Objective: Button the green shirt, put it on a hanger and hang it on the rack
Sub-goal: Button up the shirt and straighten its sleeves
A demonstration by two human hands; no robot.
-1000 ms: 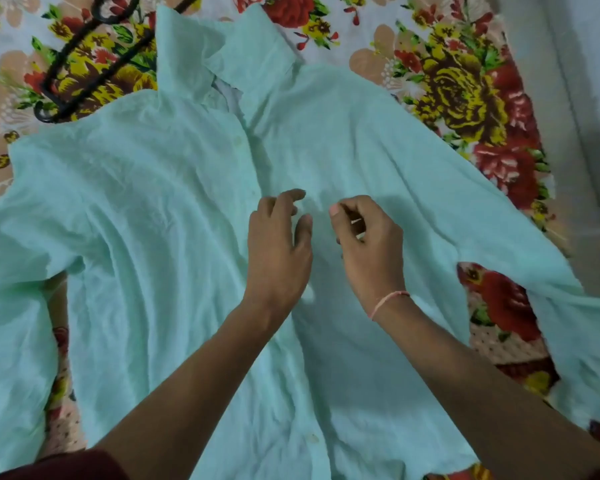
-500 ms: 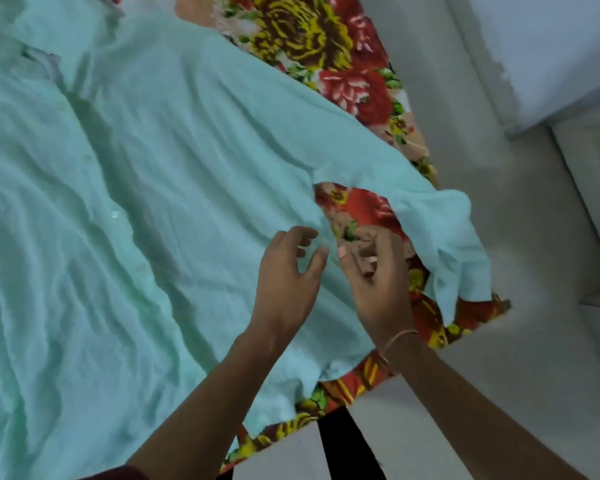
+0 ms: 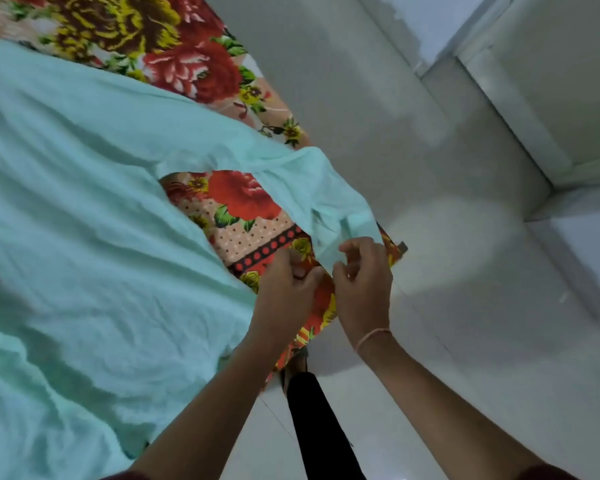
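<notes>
The green shirt (image 3: pixel 94 237) lies spread flat over the floral bedsheet (image 3: pixel 187 53), covering most of the bed, with its body rumpled into soft creases. 1 sleeve (image 3: pixel 302 181) runs out from the shirt body toward the corner of the bed, leaving a patch of sheet bare between sleeve and body. The sleeve's end, the cuff (image 3: pixel 343 230), sits right at the sheet's corner.

Both hands are at that cuff. The right hand (image 3: pixel 364 285), with a thin pink thread (image 3: pixel 373 336) around its wrist, has its fingers curled and slightly apart, fingertips touching the cuff's edge; whether they actually pinch the cloth I cannot tell, the frame is blurred there. The left hand (image 3: pixel 288 289) is just beside it, on the shirt-body side of the cuff, fingers bent loosely inward with the thumb near the right hand's thumb. It hovers over the sheet's dotted border and seems to hold nothing.

Beyond the cuff the pale floor (image 3: pixel 447 271) shows, and below the hands a dark trouser leg (image 3: pixel 319 427) stands beside the bed.
</notes>
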